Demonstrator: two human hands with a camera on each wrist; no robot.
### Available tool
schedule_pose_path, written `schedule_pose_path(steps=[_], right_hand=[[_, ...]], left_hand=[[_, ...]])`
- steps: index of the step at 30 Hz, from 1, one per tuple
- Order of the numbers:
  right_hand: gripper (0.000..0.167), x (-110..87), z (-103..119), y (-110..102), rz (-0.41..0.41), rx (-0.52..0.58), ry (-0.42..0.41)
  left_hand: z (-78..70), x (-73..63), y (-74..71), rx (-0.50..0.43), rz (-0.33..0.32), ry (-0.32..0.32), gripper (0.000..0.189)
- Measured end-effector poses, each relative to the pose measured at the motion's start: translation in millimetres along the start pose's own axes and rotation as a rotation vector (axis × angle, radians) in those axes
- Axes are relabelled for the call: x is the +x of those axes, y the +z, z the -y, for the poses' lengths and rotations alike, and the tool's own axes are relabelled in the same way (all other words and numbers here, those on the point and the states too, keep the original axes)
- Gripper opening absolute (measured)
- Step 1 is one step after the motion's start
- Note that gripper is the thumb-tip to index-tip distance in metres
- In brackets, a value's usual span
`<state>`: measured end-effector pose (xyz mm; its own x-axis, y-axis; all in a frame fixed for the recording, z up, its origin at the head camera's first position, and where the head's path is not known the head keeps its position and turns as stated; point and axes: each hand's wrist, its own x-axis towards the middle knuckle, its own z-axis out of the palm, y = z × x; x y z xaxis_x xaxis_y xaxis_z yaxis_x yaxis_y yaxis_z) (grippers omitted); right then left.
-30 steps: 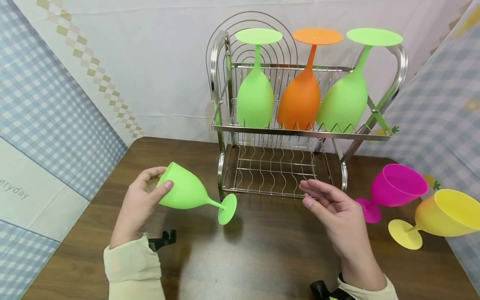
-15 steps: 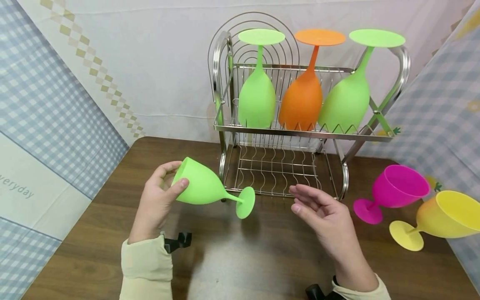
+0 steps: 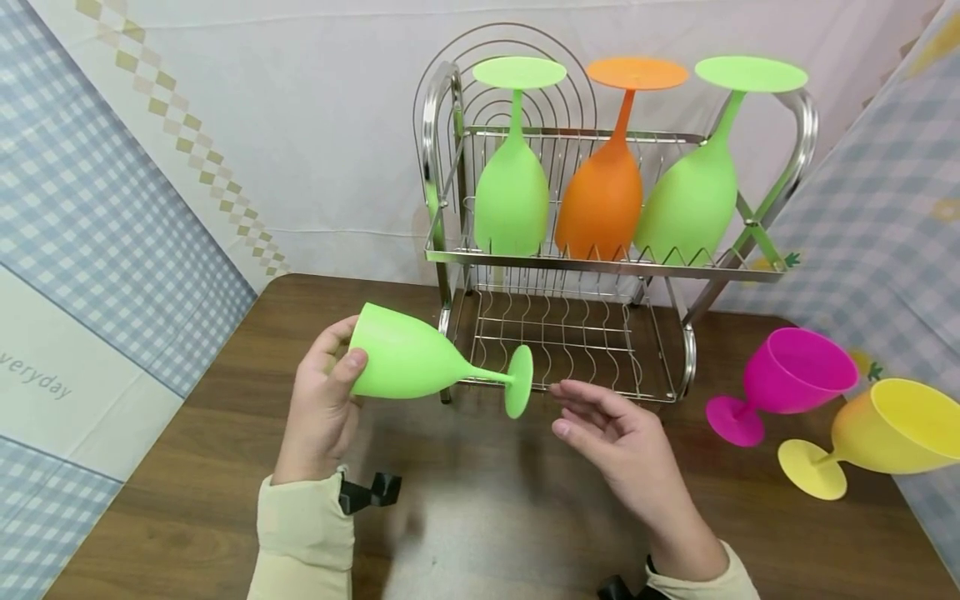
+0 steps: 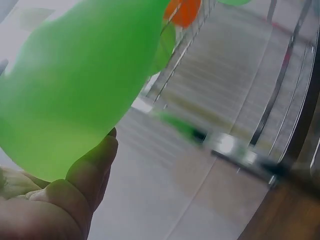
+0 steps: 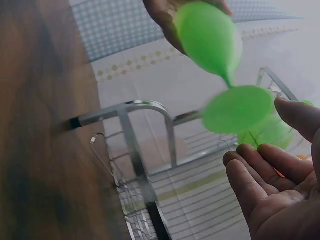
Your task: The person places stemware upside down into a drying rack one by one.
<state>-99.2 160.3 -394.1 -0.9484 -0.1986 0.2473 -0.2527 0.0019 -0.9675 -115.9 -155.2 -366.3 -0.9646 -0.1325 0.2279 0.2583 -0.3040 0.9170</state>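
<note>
Now nearly level above the counter (image 3: 187,500), a green goblet (image 3: 405,354) points its base (image 3: 519,382) toward a person's right hand (image 3: 626,454) in the head view; a second ago its stem dipped and the two were well apart. The left hand (image 3: 321,400) pinches the bowl near the rim, thumb in front, fingers partly hidden behind, while the right hand's fingers reach out straight, thumb apart, holding nothing. Behind, three upturned goblets (image 3: 600,196) stand unmoved on the upper tier of a metal rack (image 3: 600,265); a magenta goblet (image 3: 798,371) and a yellow goblet (image 3: 892,425) stand at right. In the left wrist view, fingers lie against the bowl, the rack blurred beyond. The right wrist view puts the base just beside extended fingers and thumb; contact cannot be told there. The narrowed gap appears to bring the base within the free hand's reach, though the hold remains one-handed.
</note>
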Motion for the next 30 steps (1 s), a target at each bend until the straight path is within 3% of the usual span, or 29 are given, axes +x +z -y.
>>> schedule_pose_path(steps=[8,15,23,30], right_hand=[[0.045,-0.4,-9.8,13.0,0.077,-0.007,0.067],[0.047,-1.4,-13.8,16.5,0.098,0.027,0.054],[0.034,0.5,-12.6,13.6,0.029,0.031,-0.030],[0.032,2.3,-7.9,3.3,-0.088,0.035,-0.015]], left_hand=[[9.7,-1.2,14.4,-0.081,0.057,-0.032,0.040],[12.3,-0.5,16.2,-0.108,0.074,-0.028,0.041],[11.8,-1.5,16.7,-0.076,0.128,-0.082,0.045],[10.9,-1.4,13.2,0.006,0.248,-0.164,0.049]])
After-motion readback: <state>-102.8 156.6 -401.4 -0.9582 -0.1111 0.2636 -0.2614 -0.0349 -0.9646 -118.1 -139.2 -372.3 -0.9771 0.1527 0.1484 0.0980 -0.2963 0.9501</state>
